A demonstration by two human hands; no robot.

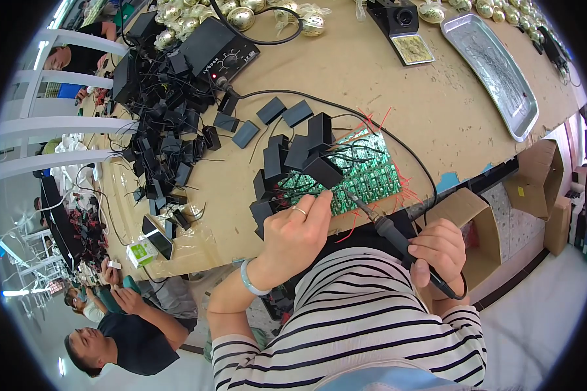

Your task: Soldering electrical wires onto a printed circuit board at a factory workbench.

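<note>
My right hand [441,253] is wrapped round the black handle of a soldering iron [392,234]. The iron's metal tip reaches the near edge of a green circuit board panel [379,177] made of several small boards. Beside the tip, my left hand [298,233] has its fingers pinched together at the board's near edge; what they hold is hidden, though thin black wires run close by. Several black rectangular plastic cases [322,171] with black wires rest on and along the left side of the panel. Red wires [407,189] stick out round its edges.
A black soldering station [218,52] stands at the back left, its cable crossing the table. Heaped black cases [169,124] lie left. An iron stand [404,32], a metal tray [496,75] and gold ornaments [241,18] are farther back. Cardboard boxes [466,218] stand right; a person sits left.
</note>
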